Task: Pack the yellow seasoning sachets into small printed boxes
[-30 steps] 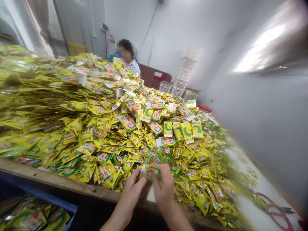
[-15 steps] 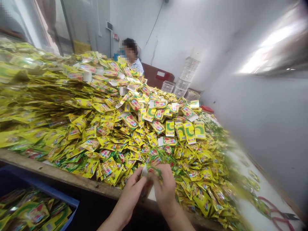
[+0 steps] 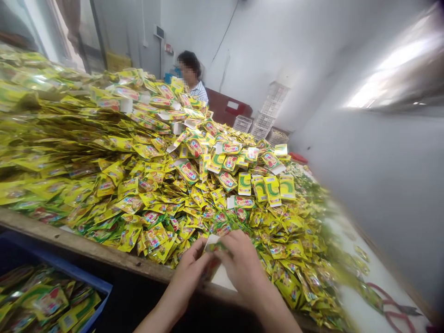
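Observation:
At the front edge of the heap, my left hand is closed around a small printed box, whose white flap stands up between my hands. My right hand is bent over the same spot, its fingers closed on a small green packet against the box. Most of the box and packet is hidden by my fingers. Just beyond lie loose yellow and green packets. Farther back on the heap are flat yellow-and-green cartons, several with white flaps showing.
A blue crate holding filled boxes stands below the wooden table edge at left. Red-handled scissors lie at the right. A co-worker sits behind the heap. White baskets are stacked by the wall.
My right hand has shifted slightly up over the box, its fingers lying further across the packet. The left hand keeps its hold. The view has tilted a little.

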Motion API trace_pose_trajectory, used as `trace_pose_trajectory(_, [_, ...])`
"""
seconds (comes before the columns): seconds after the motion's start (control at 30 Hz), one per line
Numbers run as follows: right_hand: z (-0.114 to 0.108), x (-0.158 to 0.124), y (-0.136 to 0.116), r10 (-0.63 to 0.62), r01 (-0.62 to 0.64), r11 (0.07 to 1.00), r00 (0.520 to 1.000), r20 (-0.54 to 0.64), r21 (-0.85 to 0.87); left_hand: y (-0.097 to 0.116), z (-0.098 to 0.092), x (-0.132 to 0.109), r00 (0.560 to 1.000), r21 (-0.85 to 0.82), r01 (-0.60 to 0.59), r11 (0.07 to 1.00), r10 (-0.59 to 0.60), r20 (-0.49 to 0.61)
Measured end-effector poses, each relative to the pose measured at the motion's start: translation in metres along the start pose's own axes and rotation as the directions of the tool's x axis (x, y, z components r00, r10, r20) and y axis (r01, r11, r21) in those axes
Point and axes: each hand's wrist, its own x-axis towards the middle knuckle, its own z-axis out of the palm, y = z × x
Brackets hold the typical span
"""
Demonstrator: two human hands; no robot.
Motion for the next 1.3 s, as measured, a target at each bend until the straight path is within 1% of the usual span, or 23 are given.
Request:
trace_pose_trajectory(0.1, [-0.020,0.007,-0.001,-0.068,0.064,0.998,0.981,0.182,0.027,0.001,-0.006,0.000,0.994,0.067,-0.019,0.998,0.012,0.107])
trace_pose_trajectory(0.13, [-0.025,0.008,-0.001,-0.092,0.082,0.995,0.973,0.214,0.055,0.001,-0.009,0.000,0.990,0.082,-0.022,0.996,0.011,0.139])
trace_pose_trajectory(0.17, [-0.028,0.009,-0.001,-0.103,0.087,0.993,0.970,0.219,0.080,0.000,-0.011,0.000,0.987,0.093,-0.025,0.995,0.010,0.161])
trace_pose_trajectory(0.23, [-0.029,0.010,0.000,-0.084,0.066,0.992,0.980,0.179,0.103,-0.003,-0.015,0.000,0.986,0.114,-0.031,0.993,0.012,0.169])
trace_pose_trajectory(0.3, [-0.024,0.011,0.001,-0.058,0.051,0.996,0.993,0.107,0.072,-0.008,-0.018,0.000,0.990,0.144,-0.042,0.989,0.022,0.137])
trace_pose_trajectory(0.33, [-0.020,0.011,0.002,-0.067,0.065,0.997,0.995,0.078,0.040,-0.009,-0.019,0.000,0.992,0.161,-0.052,0.986,0.033,0.122])
trace_pose_trajectory(0.47, [-0.006,0.010,0.008,-0.198,0.201,0.976,0.979,0.039,-0.087,-0.011,-0.017,0.002,0.988,0.200,-0.098,0.975,0.071,0.140])
trace_pose_trajectory(0.57, [-0.008,0.010,0.012,-0.263,0.264,0.961,0.964,0.030,-0.076,-0.009,-0.013,0.002,0.989,0.174,-0.102,0.979,0.081,0.124])
trace_pose_trajectory(0.63, [-0.014,0.009,0.012,-0.262,0.262,0.965,0.965,0.023,-0.026,-0.009,-0.010,0.002,0.992,0.148,-0.095,0.984,0.081,0.101])
trace_pose_trajectory(0.73, [-0.019,0.007,0.009,-0.183,0.183,0.983,0.983,0.011,0.021,-0.008,-0.005,0.002,0.994,0.140,-0.076,0.987,0.065,0.082])
trace_pose_trajectory(0.8, [-0.015,0.005,0.007,-0.152,0.152,0.988,0.988,-0.005,-0.001,-0.009,0.000,0.002,0.996,0.166,-0.083,0.983,0.077,0.041])
trace_pose_trajectory(0.87, [-0.009,0.003,0.005,-0.164,0.163,0.986,0.986,-0.023,-0.025,-0.010,0.007,0.003,0.993,0.226,-0.076,0.971,0.095,-0.075])
trace_pose_trajectory(0.9, [-0.007,0.003,0.004,-0.174,0.174,0.985,0.984,-0.032,-0.021,-0.011,0.011,0.004,0.983,0.261,-0.050,0.964,0.094,-0.159])
trace_pose_trajectory(0.97, [-0.004,0.003,0.004,-0.170,0.172,0.985,0.984,-0.048,0.026,-0.012,0.018,0.005,0.948,0.301,0.030,0.953,0.068,-0.309])
trace_pose_trajectory(1.0, [-0.005,0.003,0.005,-0.162,0.165,0.984,0.985,-0.053,0.061,-0.013,0.020,0.006,0.935,0.303,0.059,0.951,0.053,-0.350])
trace_pose_trajectory(1.03, [-0.006,0.004,0.006,-0.151,0.156,0.983,0.987,-0.055,0.094,-0.013,0.021,0.006,0.933,0.292,0.068,0.954,0.043,-0.358])
trace_pose_trajectory(1.07, [-0.007,0.004,0.008,-0.141,0.146,0.982,0.988,-0.057,0.116,-0.013,0.020,0.006,0.946,0.271,0.056,0.961,0.036,-0.322])
trace_pose_trajectory(1.1, [-0.008,0.004,0.011,-0.136,0.143,0.981,0.989,-0.064,0.128,-0.013,0.018,0.005,0.968,0.242,0.029,0.970,0.033,-0.248])
trace_pose_trajectory(1.13, [-0.009,0.003,0.013,-0.137,0.146,0.981,0.988,-0.074,0.130,-0.012,0.015,0.004,0.988,0.211,0.000,0.977,0.033,-0.152])
trace_pose_trajectory(1.17, [-0.009,0.003,0.015,-0.145,0.155,0.980,0.986,-0.084,0.125,-0.011,0.010,0.004,0.998,0.185,-0.025,0.982,0.035,-0.051])
trace_pose_trajectory(1.2, [-0.010,0.002,0.017,-0.152,0.162,0.980,0.984,-0.092,0.112,-0.010,0.004,0.003,0.999,0.166,-0.043,0.985,0.037,0.036])
trace_pose_trajectory(1.23, [-0.011,0.001,0.017,-0.154,0.163,0.982,0.983,-0.098,0.095,-0.010,-0.001,0.003,0.994,0.157,-0.055,0.986,0.040,0.099])
trace_pose_trajectory(1.3, [-0.014,-0.001,0.015,-0.136,0.142,0.988,0.985,-0.105,0.059,-0.010,-0.011,0.003,0.987,0.168,-0.061,0.984,0.034,0.156])
